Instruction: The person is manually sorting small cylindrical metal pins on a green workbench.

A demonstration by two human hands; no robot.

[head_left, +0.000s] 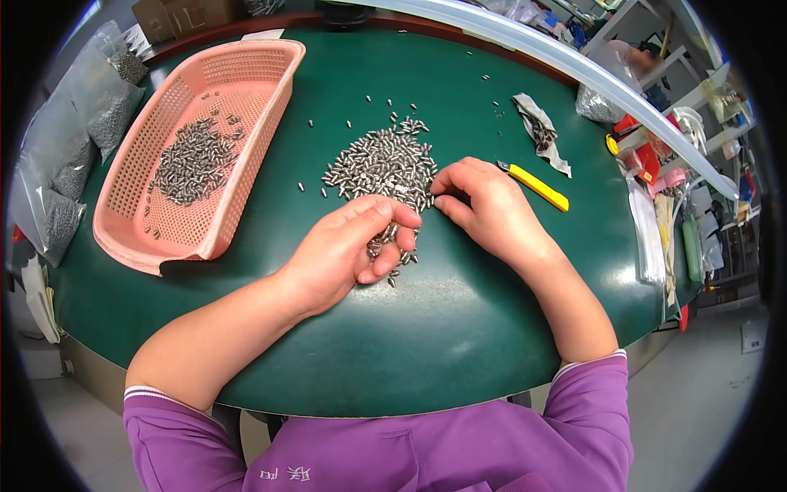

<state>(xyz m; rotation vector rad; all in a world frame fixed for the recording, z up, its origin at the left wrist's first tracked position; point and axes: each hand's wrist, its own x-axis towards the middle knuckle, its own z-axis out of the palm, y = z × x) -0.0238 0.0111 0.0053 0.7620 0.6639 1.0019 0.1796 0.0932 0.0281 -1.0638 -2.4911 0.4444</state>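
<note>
A heap of small, shiny, bullet-shaped metal parts (385,160) lies on the green tabletop in front of me. My left hand (348,242) is at the heap's near edge, fingers curled inward and thumb against the index finger. Metal parts show in the gap between its fingers; whether they lie in the palm or on the table behind is unclear. My right hand (488,201) touches the heap's right side, with thumb and bent index finger close together at the parts. What sits between those fingertips is too small to make out.
To the left stands a pink perforated plastic basket (262,139) holding more metal parts. Clear bags of parts (61,184) line the left edge. A yellow utility knife (537,187) and a crumpled grey wrapper (557,156) lie at right. A white curved bar (525,53) crosses the far side.
</note>
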